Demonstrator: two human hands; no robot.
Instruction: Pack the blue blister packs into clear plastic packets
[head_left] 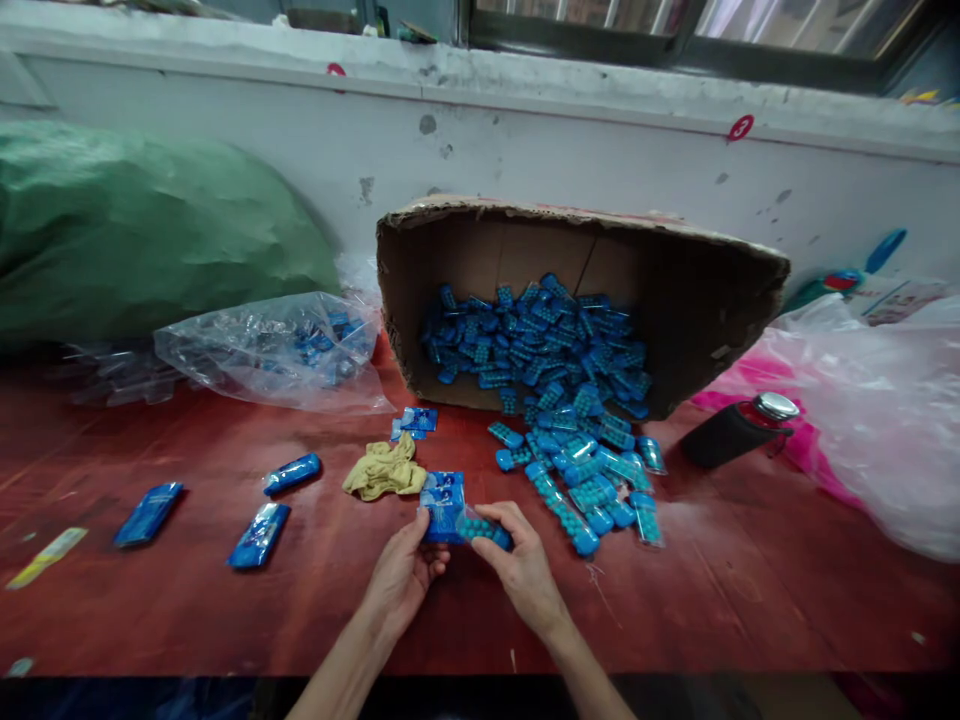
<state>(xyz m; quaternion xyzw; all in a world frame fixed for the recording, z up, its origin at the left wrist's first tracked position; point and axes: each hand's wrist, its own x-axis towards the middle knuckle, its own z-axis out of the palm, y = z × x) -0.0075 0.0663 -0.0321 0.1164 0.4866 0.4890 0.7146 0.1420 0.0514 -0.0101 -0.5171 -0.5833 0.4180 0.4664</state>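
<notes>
Blue packet (442, 507) is pinched by the left hand (401, 580), just before the tipped box (577, 300). Right hand's (525, 575) fingers grip what looks like a strip (486, 530), touching the packet.

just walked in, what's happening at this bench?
A person works bare-handed at a red table. The left hand holds a small blue packet and the right hand holds a blue blister strip against it. Behind, a cardboard box lies tipped on its side, with a pile of blue strips spilling onto the table. Three filled blue packets lie to the left, a yellow cloth nearby.
</notes>
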